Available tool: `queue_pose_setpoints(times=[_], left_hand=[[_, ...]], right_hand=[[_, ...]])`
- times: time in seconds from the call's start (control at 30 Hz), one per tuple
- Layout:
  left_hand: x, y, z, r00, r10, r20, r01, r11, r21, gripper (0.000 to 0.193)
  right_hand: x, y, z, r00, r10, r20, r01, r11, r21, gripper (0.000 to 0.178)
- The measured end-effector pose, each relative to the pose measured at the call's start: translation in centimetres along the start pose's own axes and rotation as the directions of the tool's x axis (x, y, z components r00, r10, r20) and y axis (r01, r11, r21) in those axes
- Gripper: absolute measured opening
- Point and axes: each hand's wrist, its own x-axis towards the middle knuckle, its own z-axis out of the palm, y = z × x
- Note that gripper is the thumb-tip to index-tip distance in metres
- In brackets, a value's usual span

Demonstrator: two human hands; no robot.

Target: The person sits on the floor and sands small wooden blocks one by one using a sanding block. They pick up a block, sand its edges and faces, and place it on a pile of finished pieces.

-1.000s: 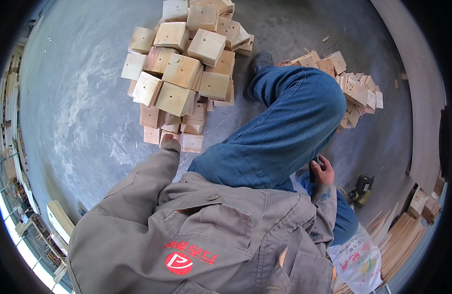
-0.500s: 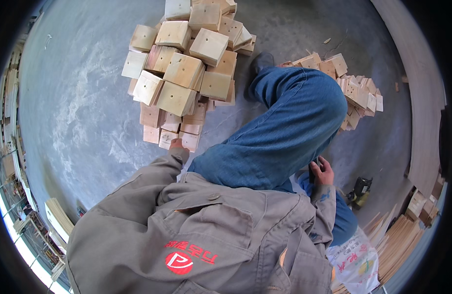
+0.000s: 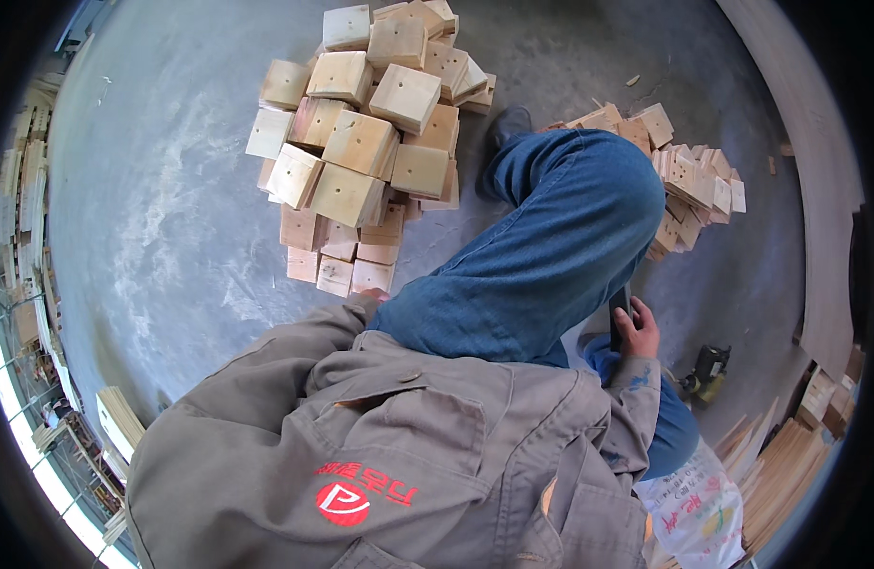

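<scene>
I sit on the floor in a grey jacket with my blue-jeaned knee (image 3: 570, 228) raised. My left hand (image 3: 372, 296) barely shows past the sleeve cuff, at the foot of a pile of square wooden blocks (image 3: 361, 142), next to the lowest blocks (image 3: 356, 275). Its fingers are mostly hidden. My right hand (image 3: 638, 334) rests beside my thigh and is closed around a dark flat object (image 3: 619, 315) held upright.
A second heap of smaller wooden pieces (image 3: 693, 180) lies right of my knee. A dark power tool (image 3: 707, 370) sits on the concrete floor, with a printed plastic bag (image 3: 693, 503) and stacked thin boards (image 3: 788, 465) at lower right. A long plank (image 3: 816, 190) curves along the right.
My left hand has shifted slightly right along the foot of the block pile. The dark object in my right hand shows more clearly now.
</scene>
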Motion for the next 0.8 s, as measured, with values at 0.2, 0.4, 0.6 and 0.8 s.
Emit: queue_pose_setpoints(times=[0.2, 0.4, 0.6, 0.8], left_hand=[[-0.1, 3.6, -1.7, 0.991, 0.133, 0.000, -0.132, 0.990, -0.052, 0.038], [-4.3, 15.5, -6.8, 0.927, 0.301, -0.223, -0.347, 0.914, -0.209, 0.033], [-5.5, 25.1, -10.7, 0.797, 0.401, -0.453, -0.585, 0.702, -0.407, 0.021], [-8.1, 39.6, -17.3, 0.568, 0.484, -0.665, -0.722, 0.682, -0.120, 0.024]], right_hand=[[-1.1, -1.9, -3.9, 0.982, -0.122, -0.145, 0.152, 0.964, 0.220, 0.057], [-4.6, -5.1, -10.6, 0.884, -0.189, -0.428, 0.328, 0.903, 0.278, 0.054], [-7.4, -5.3, -11.5, 0.783, 0.030, -0.621, 0.498, 0.568, 0.655, 0.046], [-8.2, -4.4, -11.9, 0.739, 0.183, -0.649, 0.573, 0.336, 0.747, 0.040]])
